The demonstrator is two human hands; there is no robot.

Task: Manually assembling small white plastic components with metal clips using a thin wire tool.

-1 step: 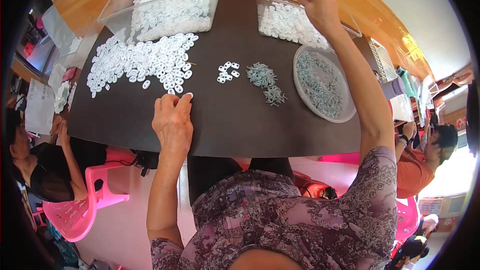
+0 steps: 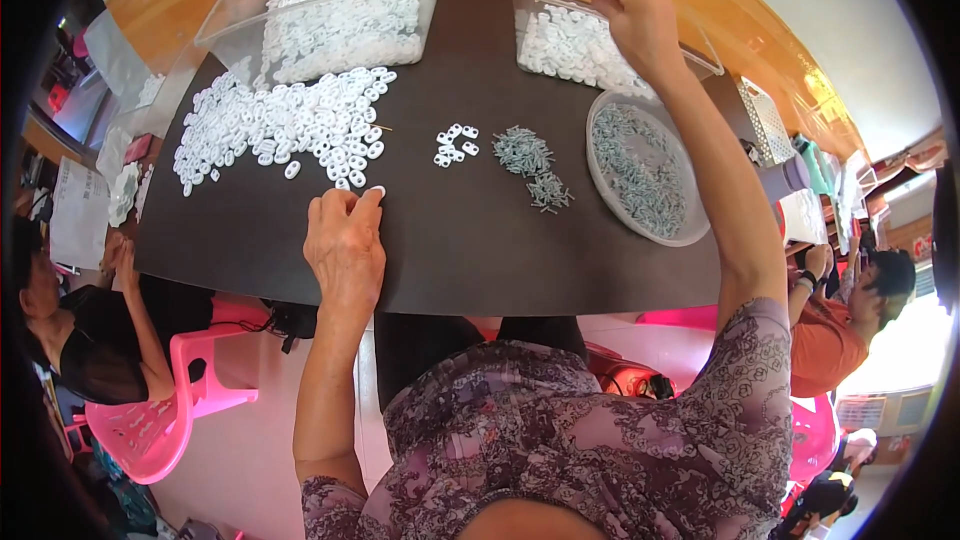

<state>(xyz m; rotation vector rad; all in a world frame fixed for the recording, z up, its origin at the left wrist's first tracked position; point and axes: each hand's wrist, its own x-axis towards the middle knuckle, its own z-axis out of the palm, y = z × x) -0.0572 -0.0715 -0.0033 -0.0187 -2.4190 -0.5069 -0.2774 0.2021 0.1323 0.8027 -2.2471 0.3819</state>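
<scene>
My left hand (image 2: 345,245) rests on the dark table near its front edge, fingers curled. A small white plastic piece (image 2: 378,192) shows at its thumb tip. Just beyond lies a spread pile of white oval pieces with holes (image 2: 290,120). My right hand (image 2: 640,25) is raised over the clear bin at the far right, which holds more white pieces (image 2: 575,45). Its fingers are bent together, and anything between them is hidden. Between the hands lie a few white pieces (image 2: 457,145) in a loose ring and a heap of small grey-green pins (image 2: 525,153).
A round clear tub (image 2: 597,175) of the same pins stands under my right forearm. At the back left is a large clear bin (image 2: 432,15) full of white pieces. People sit on both sides; a pink chair (image 2: 185,400) stands at the left.
My right hand and forearm have shifted very slightly over the bin. My left hand and the piles look the same.
</scene>
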